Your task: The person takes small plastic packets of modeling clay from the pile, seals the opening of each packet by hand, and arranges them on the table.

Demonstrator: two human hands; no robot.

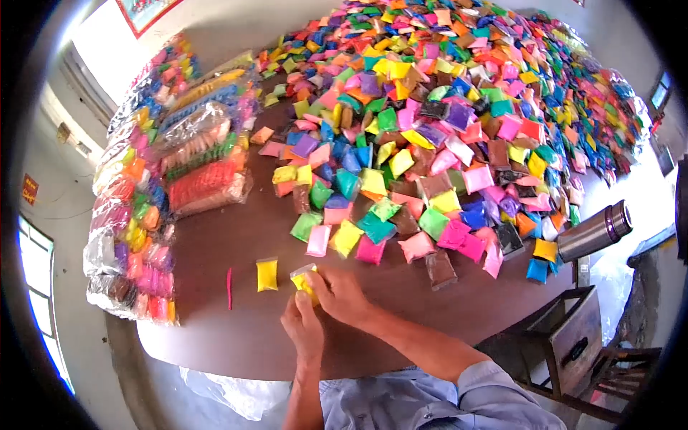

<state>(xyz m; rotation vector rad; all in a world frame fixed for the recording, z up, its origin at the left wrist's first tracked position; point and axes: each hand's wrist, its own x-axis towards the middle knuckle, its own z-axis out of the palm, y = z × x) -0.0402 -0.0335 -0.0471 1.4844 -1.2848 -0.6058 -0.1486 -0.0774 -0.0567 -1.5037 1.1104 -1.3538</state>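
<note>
Pinching: I have a small yellow packet with clear edges [302, 279] between my two hands, over the near part of the table; whether it touches the surface I cannot tell.
Left hand: my left hand [304, 326] comes up from below, fingers curled inward, thumb raised and pressed to the packet's lower part.
Right hand: my right hand [342, 295] comes in from the right, fingers folded, thumb and forefinger closed on the packet's right side and covering some of it.
Second yellow packet [266, 275]: lying flat just left of my hands, apart from the one I hold.
Magenta strip [229, 289]: thin, further left, pointing away from me.
Tabletop [208, 251]: dark brown, with a rounded near edge.
Closest loose packets: beyond my hands, a pale pink packet [318, 241], then a bright yellow one [347, 239]; a brown packet [441, 269] lies further right.
Heap of packets [430, 129]: many colours, spread across the middle and piled high toward the far side.
Bagged bundles: a red bundle [208, 188] is nearest in a row that includes a blue one [197, 109]; clear bags of mixed colours [150, 279] line the left side.
Steel flask [595, 232]: at the right end of the table, slanting in my view.
Wooden furniture [577, 326]: below the flask, with a black handle.
My sleeve [494, 390]: grey-blue, around my right upper arm.
</note>
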